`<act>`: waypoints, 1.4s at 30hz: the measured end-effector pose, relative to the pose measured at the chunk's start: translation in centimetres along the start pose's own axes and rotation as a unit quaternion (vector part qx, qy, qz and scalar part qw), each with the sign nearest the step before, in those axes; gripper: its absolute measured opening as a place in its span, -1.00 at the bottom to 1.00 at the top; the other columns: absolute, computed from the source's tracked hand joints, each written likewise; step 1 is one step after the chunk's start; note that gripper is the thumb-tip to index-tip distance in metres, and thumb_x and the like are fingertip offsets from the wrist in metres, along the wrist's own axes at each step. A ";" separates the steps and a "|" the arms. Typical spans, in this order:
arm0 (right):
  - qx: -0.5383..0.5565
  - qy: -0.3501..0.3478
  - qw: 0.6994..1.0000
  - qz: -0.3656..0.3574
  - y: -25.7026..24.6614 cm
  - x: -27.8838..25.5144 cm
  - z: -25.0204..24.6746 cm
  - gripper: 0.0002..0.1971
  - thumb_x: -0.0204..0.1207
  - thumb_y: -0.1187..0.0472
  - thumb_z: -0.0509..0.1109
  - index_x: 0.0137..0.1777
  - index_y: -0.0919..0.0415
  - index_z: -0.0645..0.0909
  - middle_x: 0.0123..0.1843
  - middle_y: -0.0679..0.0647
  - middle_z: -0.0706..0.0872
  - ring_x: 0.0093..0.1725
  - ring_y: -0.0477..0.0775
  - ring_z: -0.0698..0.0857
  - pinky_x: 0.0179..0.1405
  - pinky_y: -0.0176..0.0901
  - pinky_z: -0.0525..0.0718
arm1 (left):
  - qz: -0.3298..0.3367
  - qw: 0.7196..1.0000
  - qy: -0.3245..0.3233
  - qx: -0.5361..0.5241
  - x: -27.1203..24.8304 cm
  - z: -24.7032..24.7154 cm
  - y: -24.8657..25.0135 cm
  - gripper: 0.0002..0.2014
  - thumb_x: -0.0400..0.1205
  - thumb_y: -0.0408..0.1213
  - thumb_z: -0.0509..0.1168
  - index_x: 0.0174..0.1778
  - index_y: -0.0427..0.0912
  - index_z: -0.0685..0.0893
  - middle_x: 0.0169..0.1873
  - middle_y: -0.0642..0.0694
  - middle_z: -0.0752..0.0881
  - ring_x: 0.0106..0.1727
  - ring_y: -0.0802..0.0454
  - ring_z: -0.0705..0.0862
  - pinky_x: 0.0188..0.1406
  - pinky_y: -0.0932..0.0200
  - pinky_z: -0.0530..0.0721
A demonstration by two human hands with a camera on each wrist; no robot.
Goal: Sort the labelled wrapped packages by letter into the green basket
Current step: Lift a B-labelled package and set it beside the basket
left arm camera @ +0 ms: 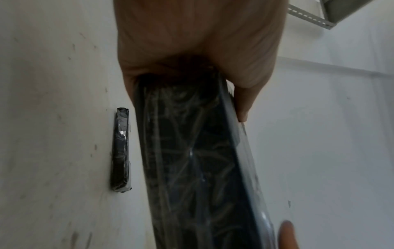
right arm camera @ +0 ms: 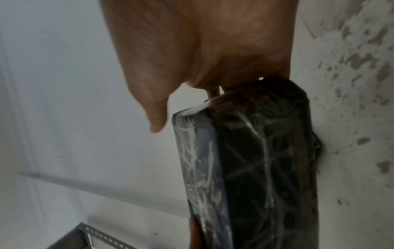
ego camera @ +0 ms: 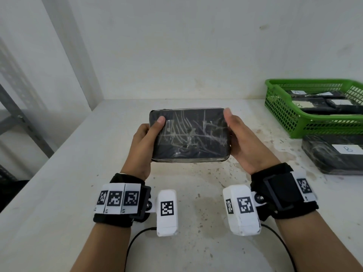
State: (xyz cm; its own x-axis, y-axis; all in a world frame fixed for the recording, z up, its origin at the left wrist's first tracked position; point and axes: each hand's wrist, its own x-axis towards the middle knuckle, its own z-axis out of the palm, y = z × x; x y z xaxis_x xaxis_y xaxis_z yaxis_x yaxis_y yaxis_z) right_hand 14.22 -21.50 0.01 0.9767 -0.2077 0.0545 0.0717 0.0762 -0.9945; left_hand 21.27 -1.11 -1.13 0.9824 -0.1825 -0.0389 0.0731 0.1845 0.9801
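Both hands hold one black package point(ego camera: 189, 135) wrapped in clear film above the middle of the white table; no label shows on the face turned up. My left hand point(ego camera: 147, 142) grips its left end, thumb on top. My right hand point(ego camera: 238, 138) grips its right end, thumb near the far corner. The wrist views show the package edge-on point(left arm camera: 192, 160) point(right arm camera: 251, 168) between palm and fingers. The green basket point(ego camera: 294, 122) stands at the far right with several labelled black packages inside. Another black package with a B label point(ego camera: 334, 154) lies on the table in front of the basket.
The white table point(ego camera: 68, 183) meets a white wall at the back. A grey metal shelf frame point(ego camera: 23, 122) stands off the table's left edge. The left wrist view shows the lying package point(left arm camera: 121, 150) on the table. A black cable point(ego camera: 137, 242) runs near the front.
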 end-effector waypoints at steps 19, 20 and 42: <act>0.034 0.096 0.994 0.042 0.9 0.7 0.2 -0.19 0.34 -0.39 0.49 0.37 0.25 0.58 0.23 0.17 0.79 0.19 0.16 0.79 0.24 0.16 0.73 | -0.033 0.997 -0.051 0.056 -0.7 0.6 -0.1 -0.08 0.21 0.39 0.52 0.35 -0.19 0.59 0.18 -0.11 0.78 0.13 0.02 0.81 -0.09 0.13 0.74; 0.033 0.098 0.994 0.045 0.9 0.8 0.2 -0.16 0.30 -0.41 0.51 0.37 0.26 0.59 0.22 0.18 0.79 0.18 0.17 0.80 0.25 0.19 0.72 | -0.027 0.996 -0.052 0.063 -0.8 0.7 -0.2 -0.11 0.20 0.29 0.60 0.32 -0.20 0.57 0.18 -0.11 0.77 0.09 0.04 0.82 -0.14 0.19 0.74; -0.025 0.059 0.997 0.030 0.5 0.0 0.7 -0.05 -0.01 0.04 0.71 0.43 0.14 0.41 0.23 0.02 0.75 0.10 -0.04 0.81 -0.01 -0.22 0.76 | 0.013 0.996 -0.067 0.057 -0.2 0.2 -0.7 -0.10 0.08 0.05 0.64 0.33 -0.20 0.53 0.20 -0.10 0.75 0.12 0.01 0.80 -0.10 0.16 0.72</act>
State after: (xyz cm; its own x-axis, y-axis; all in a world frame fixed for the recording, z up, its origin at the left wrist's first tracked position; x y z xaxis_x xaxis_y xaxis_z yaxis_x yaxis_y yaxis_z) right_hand 14.35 -20.80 -0.46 0.9479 -0.3182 -0.0129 0.0009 0.0431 -0.9991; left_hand 21.03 -1.37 -1.75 0.9517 -0.3070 0.0052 0.0207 0.0808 0.9965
